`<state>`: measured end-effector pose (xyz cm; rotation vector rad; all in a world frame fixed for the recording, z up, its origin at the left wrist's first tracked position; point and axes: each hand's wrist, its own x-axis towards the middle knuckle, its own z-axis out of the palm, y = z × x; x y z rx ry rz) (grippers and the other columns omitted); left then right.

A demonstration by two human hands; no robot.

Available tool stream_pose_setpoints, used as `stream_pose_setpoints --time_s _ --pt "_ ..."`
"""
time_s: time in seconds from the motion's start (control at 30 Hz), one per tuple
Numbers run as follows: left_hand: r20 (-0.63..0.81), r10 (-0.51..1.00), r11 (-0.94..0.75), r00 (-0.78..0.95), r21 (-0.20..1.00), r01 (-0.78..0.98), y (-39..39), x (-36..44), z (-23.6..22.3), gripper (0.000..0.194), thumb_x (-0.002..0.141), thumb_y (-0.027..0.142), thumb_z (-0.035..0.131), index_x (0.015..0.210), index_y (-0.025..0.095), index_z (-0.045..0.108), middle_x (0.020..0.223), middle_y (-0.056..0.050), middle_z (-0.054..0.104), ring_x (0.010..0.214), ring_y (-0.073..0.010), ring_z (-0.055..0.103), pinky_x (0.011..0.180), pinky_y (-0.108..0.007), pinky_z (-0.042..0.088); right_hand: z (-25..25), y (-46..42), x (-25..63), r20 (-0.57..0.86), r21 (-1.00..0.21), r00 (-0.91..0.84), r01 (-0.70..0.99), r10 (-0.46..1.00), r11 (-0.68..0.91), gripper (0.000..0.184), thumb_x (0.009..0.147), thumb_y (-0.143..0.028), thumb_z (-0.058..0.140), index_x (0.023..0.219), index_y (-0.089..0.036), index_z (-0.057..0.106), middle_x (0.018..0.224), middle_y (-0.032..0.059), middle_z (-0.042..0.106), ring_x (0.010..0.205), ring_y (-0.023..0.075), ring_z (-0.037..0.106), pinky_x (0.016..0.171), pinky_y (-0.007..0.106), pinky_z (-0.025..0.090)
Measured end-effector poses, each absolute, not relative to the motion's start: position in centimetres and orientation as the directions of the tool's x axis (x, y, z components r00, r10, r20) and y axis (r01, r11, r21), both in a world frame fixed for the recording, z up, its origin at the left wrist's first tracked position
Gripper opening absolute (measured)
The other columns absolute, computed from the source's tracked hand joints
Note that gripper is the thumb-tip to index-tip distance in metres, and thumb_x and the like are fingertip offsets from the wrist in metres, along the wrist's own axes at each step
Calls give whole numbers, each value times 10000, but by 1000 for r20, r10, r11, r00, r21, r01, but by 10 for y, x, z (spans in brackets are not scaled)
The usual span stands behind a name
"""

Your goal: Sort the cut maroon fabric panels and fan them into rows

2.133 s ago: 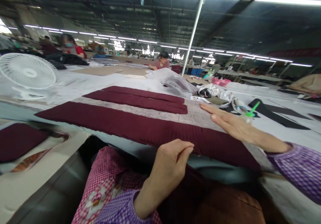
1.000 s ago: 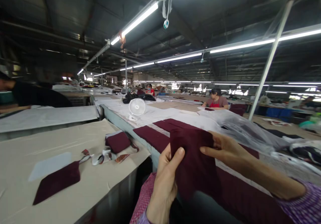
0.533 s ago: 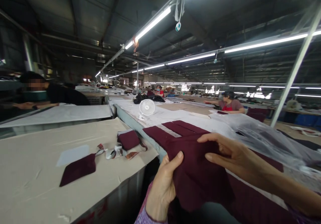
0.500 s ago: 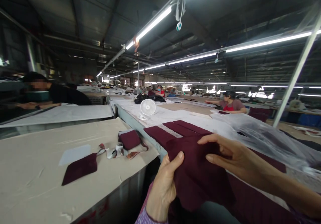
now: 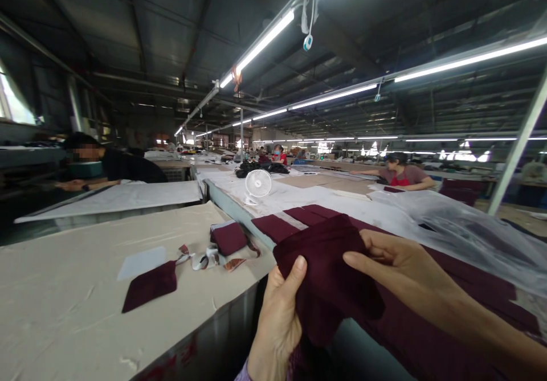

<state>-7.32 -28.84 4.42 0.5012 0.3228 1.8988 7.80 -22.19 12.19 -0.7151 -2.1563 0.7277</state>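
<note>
My left grip (image 5: pixel 277 324) pinches the maroon cloth piece (image 5: pixel 325 261) up in the air above the counter (image 5: pixel 299 196); my right grip (image 5: pixel 397 273) lies half open against it, not clearly holding. A loose pinch could drop it onto the maroon strips (image 5: pixel 427 335) below. Plastic sheeting (image 5: pixel 470 233) bunches just past my right grip.

Purple chk sleeve (image 5: pixel 241 373) w/ bare hand (image 5: pixel 273 327)

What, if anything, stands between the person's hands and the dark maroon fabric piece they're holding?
Nothing visible does. The left hand holds the dark maroon fabric piece directly, thumb bare on its front, and the fingers of the right hand rest on its right side.
</note>
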Motion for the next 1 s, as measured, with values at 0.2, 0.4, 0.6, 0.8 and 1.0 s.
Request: stream_pose_setpoints --time_s 0.2,0.4,0.6,0.8,1.0 --pt "200 930 -366 -308 421 -830 -288 -77 40 335 766 193 833 1089 167 745 945 -99 807 1019 -284 747 1014 -435 546 121 -224 72 450 -654 -561 322 695 684 427 824 -513 618 614 -237 369 593 -42 377 534 126 381 428 220 345" --pt "186 942 -333 -278 434 -837 -289 -76 42 558 720 141 855 1248 176 676 936 -110 809 1002 -300 752 992 -455 560 120 -226 71 490 -628 -539 328 686 706 400 835 -475 585 636 -245 325 632 -48 319 561 126 337 447 221 339" --pt "169 928 -373 -333 455 -809 -287 -75 43 293 745 161 839 1028 144 765 910 -110 810 1004 -302 750 994 -447 557 122 -226 73 416 -730 -574 252 705 636 282 800 -466 684 774 -236 523 657 -22 516 580 150 510 489 233 452" --pt "212 919 -394 -332 522 -757 -289 -74 43 267 729 189 854 981 138 783 908 -118 811 995 -308 750 997 -441 548 125 -223 77 454 -757 -604 127 655 641 455 772 -482 787 1149 -283 625 1196 81 682 1005 264 693 846 356 606" --pt "198 921 -389 -336 529 -754 -290 -73 43 369 703 228 874 1038 119 763 959 -143 804 1013 -331 742 980 -452 554 126 -216 77 453 -726 -547 232 703 648 521 715 -687 767 934 -220 696 933 78 738 860 272 712 762 362 611"
